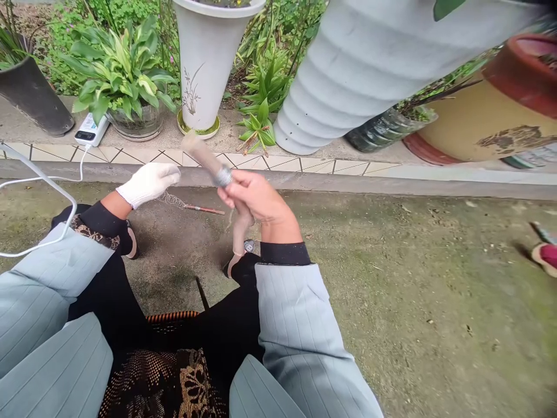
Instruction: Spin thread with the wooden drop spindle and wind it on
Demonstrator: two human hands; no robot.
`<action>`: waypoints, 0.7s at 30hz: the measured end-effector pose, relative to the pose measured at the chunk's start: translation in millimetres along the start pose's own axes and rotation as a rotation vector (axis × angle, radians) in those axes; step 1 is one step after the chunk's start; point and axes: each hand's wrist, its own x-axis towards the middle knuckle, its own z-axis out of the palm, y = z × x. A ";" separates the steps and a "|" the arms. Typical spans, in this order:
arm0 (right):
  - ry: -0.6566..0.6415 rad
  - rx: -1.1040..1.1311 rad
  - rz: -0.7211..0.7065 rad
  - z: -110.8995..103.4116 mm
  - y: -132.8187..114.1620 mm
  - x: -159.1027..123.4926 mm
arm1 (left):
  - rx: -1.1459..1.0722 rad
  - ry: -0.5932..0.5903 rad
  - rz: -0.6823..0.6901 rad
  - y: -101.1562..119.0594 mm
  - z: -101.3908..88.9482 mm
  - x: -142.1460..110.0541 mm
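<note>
My left hand (150, 183) wears a white knitted glove, its fingers curled together; what they hold, if anything, is hidden. Just below it is a loose coil of thin wire (173, 200), joined to a slim reddish-brown rod (204, 209). My bare right hand (261, 200) grips a pale brown stick (202, 158), blurred by motion and pointing up and left. Silvery wire (224, 176) is wound around the stick close to my fingers. Beneath this hand hangs a tan, bent shape (241, 229) that I cannot make out.
A tiled ledge (256, 161) runs across, bearing a white vase-like planter (209, 64), a ribbed grey pot (322, 87) and a leafy potted plant (126, 81). A white device (91, 130) with a cable stands there. At far right is part of someone's shoe (546, 255).
</note>
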 end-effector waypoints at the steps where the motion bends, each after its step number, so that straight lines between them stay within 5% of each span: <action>1: 0.185 0.022 -0.036 -4.2 3.9 1.4 | -0.032 -0.084 0.057 1.3 4.3 0.1; 4: 0.485 -0.098 0.076 -14.0 22.7 7.7 | -0.203 -0.406 0.263 11.0 17.1 -2.6; 6: 0.462 -0.349 0.264 -16.2 33.1 9.4 | -0.259 -0.518 0.312 16.9 21.3 -4.6; 8: 0.190 -0.596 0.463 -14.6 35.9 7.3 | -0.249 -0.471 0.307 18.2 20.8 -4.8; 10: -0.265 -0.626 0.570 -10.9 30.9 2.3 | -0.201 -0.366 0.280 15.0 18.2 -3.4; 12: -0.592 -0.431 0.519 -7.5 21.8 -3.5 | -0.162 -0.306 0.249 10.1 16.6 -2.0; 13: -0.624 -0.314 0.441 -6.5 17.3 -6.0 | -0.161 -0.301 0.237 8.0 16.7 -1.7; 15: -0.433 -0.118 0.241 -6.5 11.3 -9.0 | -0.200 -0.312 0.218 5.6 18.7 -2.2; 17: -0.092 0.022 0.066 -8.2 11.1 -8.8 | -0.250 -0.336 0.205 5.4 21.9 -3.3; 21: 0.371 0.137 -0.042 -12.4 24.1 -0.9 | -0.255 -0.375 0.208 8.2 28.2 -4.0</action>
